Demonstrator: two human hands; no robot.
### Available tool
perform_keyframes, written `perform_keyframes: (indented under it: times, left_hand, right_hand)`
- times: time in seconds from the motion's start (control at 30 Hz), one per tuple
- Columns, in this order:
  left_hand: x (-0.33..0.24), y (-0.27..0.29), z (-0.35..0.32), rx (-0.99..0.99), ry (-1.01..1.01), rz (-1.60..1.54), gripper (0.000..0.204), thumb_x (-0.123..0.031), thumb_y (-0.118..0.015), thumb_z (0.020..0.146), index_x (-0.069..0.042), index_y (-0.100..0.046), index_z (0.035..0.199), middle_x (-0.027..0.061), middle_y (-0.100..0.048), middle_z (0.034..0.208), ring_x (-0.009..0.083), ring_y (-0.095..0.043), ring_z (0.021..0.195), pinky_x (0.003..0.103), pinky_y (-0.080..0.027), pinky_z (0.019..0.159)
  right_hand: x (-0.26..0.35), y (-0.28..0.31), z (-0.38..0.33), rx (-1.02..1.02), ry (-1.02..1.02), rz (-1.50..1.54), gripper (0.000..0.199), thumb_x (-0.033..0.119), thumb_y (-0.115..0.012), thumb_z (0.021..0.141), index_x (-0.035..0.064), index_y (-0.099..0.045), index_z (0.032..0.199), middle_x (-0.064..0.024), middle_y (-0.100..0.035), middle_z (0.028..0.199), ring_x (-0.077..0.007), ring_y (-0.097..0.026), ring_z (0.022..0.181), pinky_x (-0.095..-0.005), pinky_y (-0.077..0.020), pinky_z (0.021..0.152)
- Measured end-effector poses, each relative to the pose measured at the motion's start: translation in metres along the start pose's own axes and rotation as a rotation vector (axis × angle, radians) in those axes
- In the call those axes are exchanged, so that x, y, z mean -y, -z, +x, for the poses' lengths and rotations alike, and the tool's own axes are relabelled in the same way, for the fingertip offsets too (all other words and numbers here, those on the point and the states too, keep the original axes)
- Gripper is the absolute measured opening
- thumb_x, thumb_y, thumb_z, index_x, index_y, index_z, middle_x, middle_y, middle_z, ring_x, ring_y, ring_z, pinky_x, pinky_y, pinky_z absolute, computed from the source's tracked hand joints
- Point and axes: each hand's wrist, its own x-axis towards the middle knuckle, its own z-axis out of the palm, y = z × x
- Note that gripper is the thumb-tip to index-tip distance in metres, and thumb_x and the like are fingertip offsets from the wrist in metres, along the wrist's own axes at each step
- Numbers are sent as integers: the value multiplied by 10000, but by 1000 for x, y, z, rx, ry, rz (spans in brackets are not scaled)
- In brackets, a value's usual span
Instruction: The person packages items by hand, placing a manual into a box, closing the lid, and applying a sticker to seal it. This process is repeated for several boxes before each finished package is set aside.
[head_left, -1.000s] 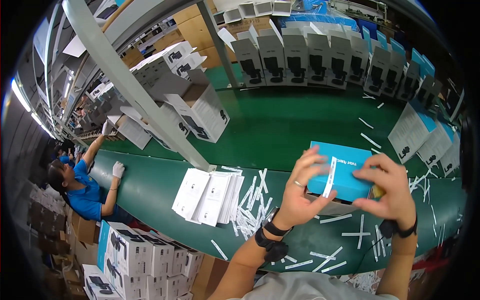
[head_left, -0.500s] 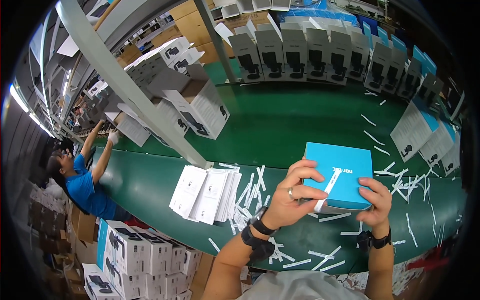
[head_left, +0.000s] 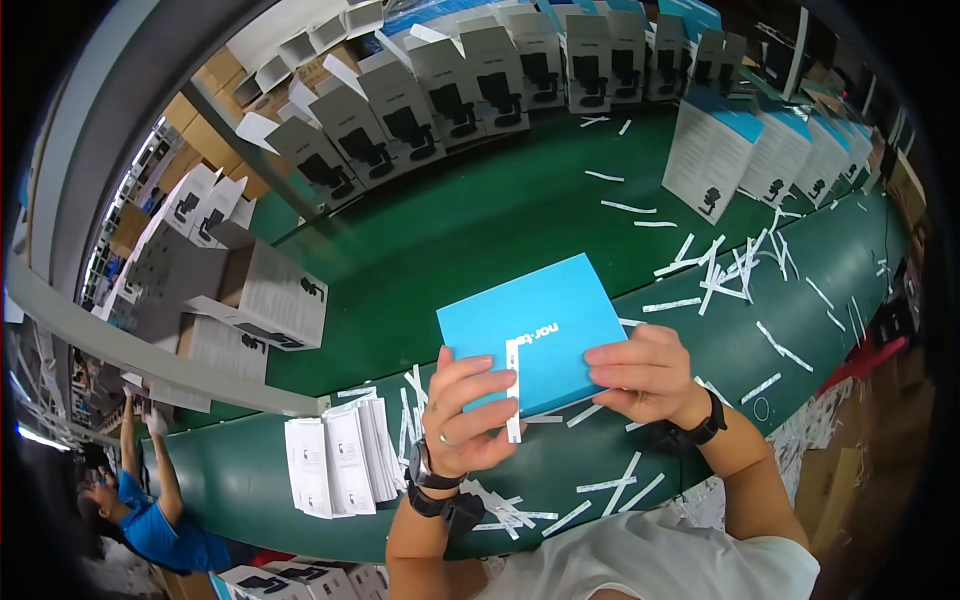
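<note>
A carton with a bright blue top is held between my two hands over the green table. My left hand grips its near left corner, fingers on the blue face. A narrow white printed strip lies at those fingertips, its upper part against the blue face and its lower end past the box's near edge. It looks like a sticker or seal strip; whether it is stuck down I cannot tell. My right hand clasps the right edge, fingers on top and thumb below. Black bands circle both wrists.
Loose white strips litter the table. Stacked white leaflets lie left of my left hand. Grey cartons line the far side; white-and-blue boxes stand far right. A metal post crosses the left, beyond which a blue-shirted person works.
My view has swung toward the right. The carton has turned in my hands, and the strip now stands nearly upright. My left fingers lie flatter along the blue face.
</note>
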Motion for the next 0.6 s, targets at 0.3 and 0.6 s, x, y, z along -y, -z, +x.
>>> perform_keyframes:
  times: [0.3, 0.6]
  left_hand:
    - [-10, 28, 38, -283, 316, -184, 44, -3, -652, 876, -1, -690, 898, 104, -709, 891, 223, -674, 807, 447, -537, 883]
    - [27, 63, 22, -103, 334, 472, 348, 53, -492, 919, 10, -619, 1240, 202, -648, 1180, 346, -628, 1097, 362, -476, 958]
  right_hand:
    - [3, -8, -7, -74, -55, 62, 311, 189, -801, 796, 99, -726, 1085, -57, -715, 1140, -139, -527, 599, -262, -390, 527]
    - [8, -4, -6, -37, -105, 128, 352, 157, -805, 796, 79, -708, 1126, -96, -698, 1171, -192, -639, 744, -275, -491, 631]
